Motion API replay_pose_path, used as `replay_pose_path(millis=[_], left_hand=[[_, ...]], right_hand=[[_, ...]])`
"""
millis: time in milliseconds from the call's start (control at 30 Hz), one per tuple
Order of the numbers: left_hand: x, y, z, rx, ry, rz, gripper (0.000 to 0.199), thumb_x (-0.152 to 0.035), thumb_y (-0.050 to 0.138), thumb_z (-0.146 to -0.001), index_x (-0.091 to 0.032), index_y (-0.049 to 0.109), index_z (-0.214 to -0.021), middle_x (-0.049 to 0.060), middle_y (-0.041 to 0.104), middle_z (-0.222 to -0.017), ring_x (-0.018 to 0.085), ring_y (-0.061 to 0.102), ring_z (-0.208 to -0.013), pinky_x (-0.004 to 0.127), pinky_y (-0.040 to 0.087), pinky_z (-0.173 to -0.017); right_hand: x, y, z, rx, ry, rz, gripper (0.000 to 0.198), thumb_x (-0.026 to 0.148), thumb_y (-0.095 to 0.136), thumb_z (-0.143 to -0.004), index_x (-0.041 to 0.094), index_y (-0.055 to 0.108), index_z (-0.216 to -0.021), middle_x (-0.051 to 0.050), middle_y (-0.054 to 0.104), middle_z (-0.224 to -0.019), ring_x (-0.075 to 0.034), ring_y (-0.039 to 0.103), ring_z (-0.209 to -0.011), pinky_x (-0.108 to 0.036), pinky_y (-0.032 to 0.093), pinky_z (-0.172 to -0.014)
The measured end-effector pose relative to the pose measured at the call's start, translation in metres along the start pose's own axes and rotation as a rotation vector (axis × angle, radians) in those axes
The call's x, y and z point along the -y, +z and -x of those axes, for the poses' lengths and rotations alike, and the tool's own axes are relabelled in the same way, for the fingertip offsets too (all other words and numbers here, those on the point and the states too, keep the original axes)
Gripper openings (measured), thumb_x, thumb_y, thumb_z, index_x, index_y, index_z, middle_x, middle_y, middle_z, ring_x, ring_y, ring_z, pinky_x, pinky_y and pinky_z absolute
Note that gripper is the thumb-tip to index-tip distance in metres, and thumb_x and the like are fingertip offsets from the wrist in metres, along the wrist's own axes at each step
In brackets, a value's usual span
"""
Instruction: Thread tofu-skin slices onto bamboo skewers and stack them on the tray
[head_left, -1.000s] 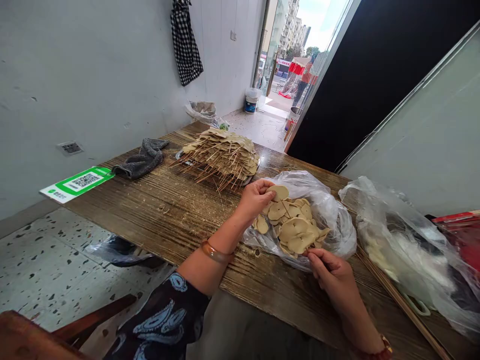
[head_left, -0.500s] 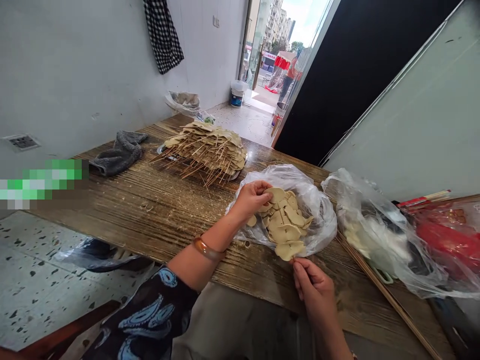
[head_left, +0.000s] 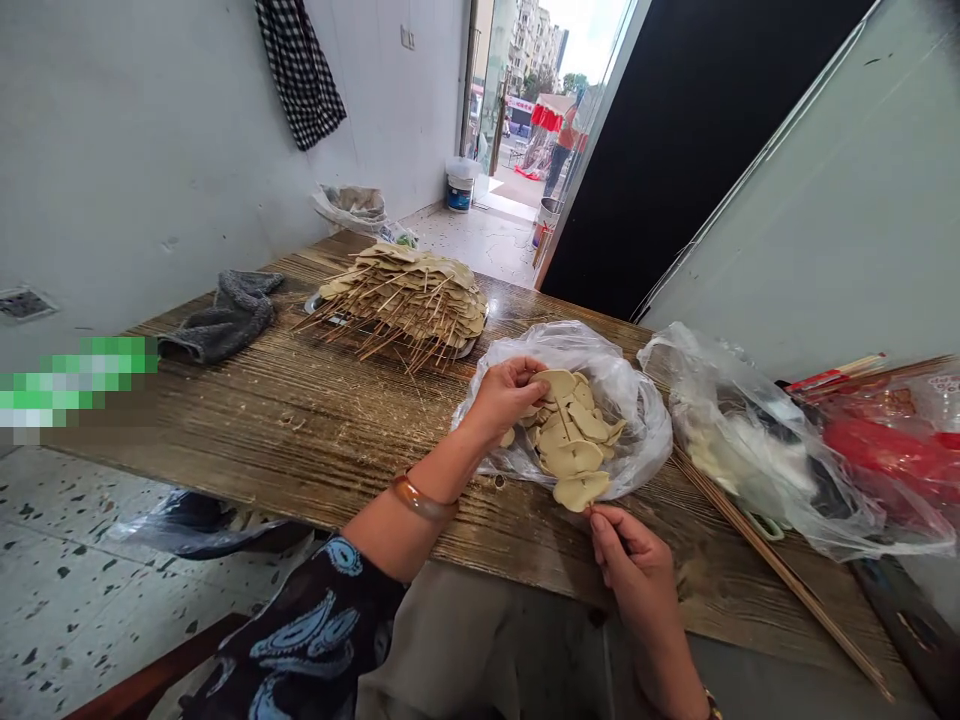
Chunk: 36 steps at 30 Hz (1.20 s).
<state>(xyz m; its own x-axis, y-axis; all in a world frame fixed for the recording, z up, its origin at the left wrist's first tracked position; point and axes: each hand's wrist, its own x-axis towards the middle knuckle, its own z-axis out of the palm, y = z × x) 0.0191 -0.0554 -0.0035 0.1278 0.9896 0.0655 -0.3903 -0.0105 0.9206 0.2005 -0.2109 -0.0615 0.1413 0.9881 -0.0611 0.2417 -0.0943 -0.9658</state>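
Note:
My left hand (head_left: 508, 400) is closed on a thin, pale tan slice (head_left: 556, 382) at the far end of a bamboo skewer (head_left: 564, 418). My right hand (head_left: 636, 562) pinches the skewer's near end, just below two threaded slices (head_left: 581, 490). Part of the skewer shows between the upper slice and the lower ones. Beneath lies an open clear plastic bag (head_left: 643, 425) with loose slices (head_left: 592, 422) of the same kind in it. To the right of the bag, a bundle of bare skewers (head_left: 787, 580) rests on the wooden table (head_left: 315, 440).
A metal tray (head_left: 313, 303) bears a heap of finished skewers (head_left: 420, 300) farther back. Left of it lies a grey cloth (head_left: 225, 320). Another plastic bag (head_left: 742, 440) and a red package (head_left: 885, 450) occupy the right side. The table's near edge runs below my forearms.
My head view has shifted slightly, so the room appears moved left. Both hands keep their grips on the slice and skewer, with hardly any movement between them.

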Motion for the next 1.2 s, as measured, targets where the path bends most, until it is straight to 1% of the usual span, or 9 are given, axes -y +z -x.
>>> replay_pose_path(millis=[200, 433, 633, 733, 833, 900, 1000, 1067, 1200], left_hand=[[0.000, 0.000, 0.001, 0.005, 0.005, 0.027, 0.015, -0.010, 0.066, -0.065, -0.013, 0.059, -0.078, -0.002, 0.061, -0.063, 0.006, 0.054, -0.054, 0.018, 0.047, -0.053], [0.001, 0.000, 0.000, 0.018, 0.042, -0.026, 0.014, -0.012, 0.065, -0.065, -0.013, 0.060, -0.078, -0.003, 0.059, -0.062, 0.006, 0.052, -0.053, 0.017, 0.042, -0.052], [0.001, 0.000, 0.001, -0.001, 0.148, -0.201, 0.009, -0.014, 0.065, -0.064, -0.013, 0.063, -0.073, -0.002, 0.060, -0.066, 0.007, 0.051, -0.058, 0.018, 0.039, -0.054], [0.000, 0.002, 0.003, -0.010, 0.165, -0.281, 0.007, -0.014, 0.063, -0.065, -0.014, 0.065, -0.072, -0.003, 0.058, -0.064, 0.007, 0.049, -0.057, 0.018, 0.037, -0.053], [-0.001, 0.004, 0.005, 0.011, 0.173, -0.309, 0.006, -0.013, 0.063, -0.065, -0.014, 0.065, -0.070, -0.003, 0.057, -0.063, 0.007, 0.047, -0.056, 0.018, 0.035, -0.051], [0.001, 0.005, 0.006, 0.043, 0.164, -0.301, 0.004, -0.016, 0.064, -0.065, -0.014, 0.064, -0.069, -0.004, 0.056, -0.062, 0.006, 0.046, -0.055, 0.018, 0.033, -0.050], [0.006, 0.006, 0.005, 0.094, 0.125, -0.261, 0.008, -0.019, 0.067, -0.065, -0.013, 0.063, -0.070, -0.003, 0.056, -0.063, 0.006, 0.046, -0.054, 0.017, 0.034, -0.049], [0.009, 0.006, 0.004, 0.088, 0.088, -0.206, 0.010, -0.017, 0.067, -0.063, -0.013, 0.062, -0.071, -0.003, 0.057, -0.065, 0.006, 0.048, -0.054, 0.017, 0.038, -0.050], [0.009, 0.006, 0.005, 0.035, -0.009, -0.041, 0.012, -0.014, 0.066, -0.063, -0.013, 0.060, -0.073, -0.002, 0.057, -0.068, 0.006, 0.052, -0.056, 0.018, 0.045, -0.053]], right_hand=[[-0.010, -0.002, 0.000, -0.009, -0.019, -0.027, 0.035, 0.045, 0.060, -0.085, 0.014, 0.068, -0.097, 0.006, 0.045, -0.051, -0.007, 0.038, -0.040, -0.018, 0.028, -0.037], [-0.010, 0.000, -0.005, -0.001, -0.025, 0.013, 0.035, 0.046, 0.059, -0.085, 0.014, 0.068, -0.097, 0.006, 0.045, -0.051, -0.007, 0.037, -0.042, -0.019, 0.027, -0.038], [-0.010, 0.001, -0.007, -0.011, -0.037, 0.035, 0.036, 0.047, 0.059, -0.085, 0.013, 0.069, -0.096, 0.005, 0.045, -0.051, -0.008, 0.038, -0.044, -0.019, 0.025, -0.039], [-0.009, 0.002, -0.008, -0.015, -0.049, 0.048, 0.036, 0.047, 0.059, -0.085, 0.013, 0.069, -0.095, 0.005, 0.045, -0.052, -0.009, 0.038, -0.045, -0.020, 0.025, -0.039], [-0.007, 0.004, -0.007, -0.030, -0.057, 0.056, 0.037, 0.047, 0.058, -0.085, 0.013, 0.069, -0.094, 0.005, 0.044, -0.051, -0.009, 0.038, -0.045, -0.020, 0.026, -0.039], [-0.006, 0.004, -0.007, -0.043, -0.059, 0.055, 0.038, 0.048, 0.058, -0.085, 0.013, 0.069, -0.094, 0.005, 0.044, -0.051, -0.009, 0.038, -0.044, -0.020, 0.026, -0.039], [-0.006, 0.003, -0.007, -0.061, -0.050, 0.056, 0.038, 0.047, 0.057, -0.085, 0.013, 0.070, -0.095, 0.005, 0.044, -0.051, -0.009, 0.038, -0.044, -0.019, 0.028, -0.039], [-0.008, 0.003, -0.007, -0.072, -0.051, 0.058, 0.038, 0.047, 0.057, -0.085, 0.013, 0.071, -0.095, 0.004, 0.045, -0.052, -0.009, 0.038, -0.045, -0.019, 0.028, -0.039], [-0.011, 0.001, -0.005, -0.073, -0.066, 0.072, 0.036, 0.046, 0.059, -0.084, 0.014, 0.071, -0.096, 0.004, 0.046, -0.053, -0.009, 0.040, -0.046, -0.019, 0.029, -0.039]])
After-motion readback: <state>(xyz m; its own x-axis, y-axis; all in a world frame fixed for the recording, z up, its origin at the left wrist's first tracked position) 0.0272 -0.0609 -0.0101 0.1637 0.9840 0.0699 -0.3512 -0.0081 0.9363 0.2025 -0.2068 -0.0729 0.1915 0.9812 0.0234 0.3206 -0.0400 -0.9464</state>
